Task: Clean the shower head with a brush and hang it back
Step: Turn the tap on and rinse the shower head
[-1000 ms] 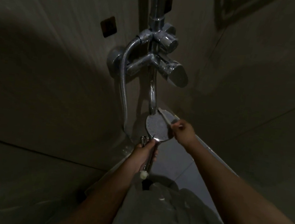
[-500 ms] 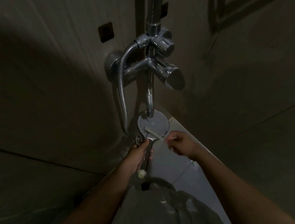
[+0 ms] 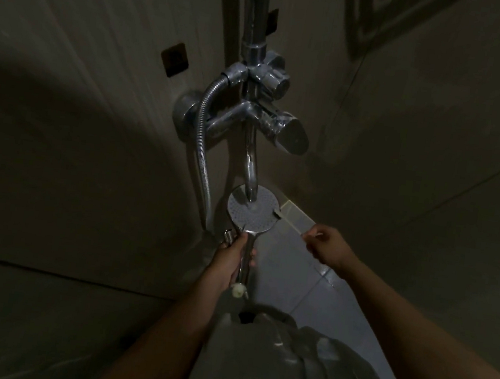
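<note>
far left: dim wall tile, with a dark square pad point(image 3: 175, 59) stuck to it. then a ribbed metal hose point(image 3: 204, 152), dropping from the chrome mixer point(image 3: 251, 120) and hanging close along the wall; lower end lost in shadow near the wrist. just right of that, the left hand point(image 3: 232, 258), fingers wrapped round the chrome handle, clamped there to steady the piece against scrubbing. above it the shower head point(image 3: 252, 213), off any holder, low in front of the wall and partly behind the spout point(image 3: 251, 170), nozzle face tipped up toward the eyes, likely for seeing and reaching the holes. at the face's right rim, the brush point(image 3: 288, 222), slim and pale like a toothbrush, bristle end touching or just beside the edge; too dim to tell which. farther right the right hand point(image 3: 327, 244), fingertips pinched together on the far end of the brush stem, a long, light hold suited to short sweeping strokes across the face. judged mid-scrub, with the hanging back not yet done. holder not visible anywhere here, so presumably higher up the riser pipe.
</note>
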A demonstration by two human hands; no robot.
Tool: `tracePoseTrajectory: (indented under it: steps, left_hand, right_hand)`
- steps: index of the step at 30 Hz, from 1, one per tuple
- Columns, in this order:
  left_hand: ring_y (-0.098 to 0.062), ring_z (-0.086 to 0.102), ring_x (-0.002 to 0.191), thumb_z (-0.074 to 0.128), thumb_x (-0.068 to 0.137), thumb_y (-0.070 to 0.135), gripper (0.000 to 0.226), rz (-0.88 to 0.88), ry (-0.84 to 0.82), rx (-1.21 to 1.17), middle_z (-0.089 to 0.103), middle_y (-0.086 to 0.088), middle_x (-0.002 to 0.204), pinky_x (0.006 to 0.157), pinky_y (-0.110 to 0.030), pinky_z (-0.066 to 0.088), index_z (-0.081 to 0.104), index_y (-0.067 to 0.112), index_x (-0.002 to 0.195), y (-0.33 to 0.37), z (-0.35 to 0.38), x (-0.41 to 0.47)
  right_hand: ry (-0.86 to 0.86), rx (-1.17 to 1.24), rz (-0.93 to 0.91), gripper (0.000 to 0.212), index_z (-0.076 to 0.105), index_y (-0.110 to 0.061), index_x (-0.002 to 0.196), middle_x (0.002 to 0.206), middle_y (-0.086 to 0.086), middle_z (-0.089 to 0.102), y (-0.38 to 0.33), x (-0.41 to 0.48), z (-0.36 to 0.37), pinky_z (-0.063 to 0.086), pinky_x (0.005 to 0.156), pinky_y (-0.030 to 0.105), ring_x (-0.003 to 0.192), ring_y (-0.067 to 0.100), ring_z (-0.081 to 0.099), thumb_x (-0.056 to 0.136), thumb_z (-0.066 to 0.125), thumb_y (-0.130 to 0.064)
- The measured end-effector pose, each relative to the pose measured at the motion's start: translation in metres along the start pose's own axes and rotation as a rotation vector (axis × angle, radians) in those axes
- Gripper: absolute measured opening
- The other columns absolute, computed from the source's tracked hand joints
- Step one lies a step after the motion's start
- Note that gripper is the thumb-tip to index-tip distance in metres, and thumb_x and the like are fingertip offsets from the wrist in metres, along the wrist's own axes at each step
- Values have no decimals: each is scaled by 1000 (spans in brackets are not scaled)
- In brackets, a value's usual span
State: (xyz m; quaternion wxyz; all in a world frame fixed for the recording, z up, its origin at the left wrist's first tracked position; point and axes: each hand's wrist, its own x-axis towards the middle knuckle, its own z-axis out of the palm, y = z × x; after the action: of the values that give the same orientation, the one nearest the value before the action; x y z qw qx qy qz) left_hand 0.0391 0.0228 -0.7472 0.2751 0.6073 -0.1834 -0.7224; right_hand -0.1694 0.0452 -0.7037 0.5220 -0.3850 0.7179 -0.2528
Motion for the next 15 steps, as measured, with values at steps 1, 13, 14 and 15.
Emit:
tracePoseTrajectory:
  steps: [1,13,14,15]
  left_hand:
    - [-11,56,38,55,93,31,27,3,-1,-4,61,-6,59,38,-17,44,62,5,85,1,0,1]
    - [-11,53,40,57,91,36,25,34,-65,137,60,-6,64,39,-16,41,62,13,83,2,-2,7]
    - [-12,53,39,57,91,37,26,24,-71,138,60,-6,64,39,-16,41,61,12,85,-1,-2,7]
    - [-12,54,39,57,91,37,27,17,-69,139,60,-7,64,39,-16,41,61,11,87,-3,-1,6]
  right_hand:
    - [-25,-3,4,18,53,-12,76,65,5,52,2,0,-1,35,41,16,52,11,43,94,52,-12]
    - [190,-6,164,14,54,-10,82,64,6,51,46,-21,-28,32,38,17,51,14,42,95,52,-14]
    - [197,-9,166,15,54,-10,80,64,7,52,48,-24,-27,33,42,19,52,14,43,95,51,-14]
    - [202,-8,164,16,55,-10,79,65,7,52,49,-26,-27,33,45,22,53,14,43,95,51,-13]
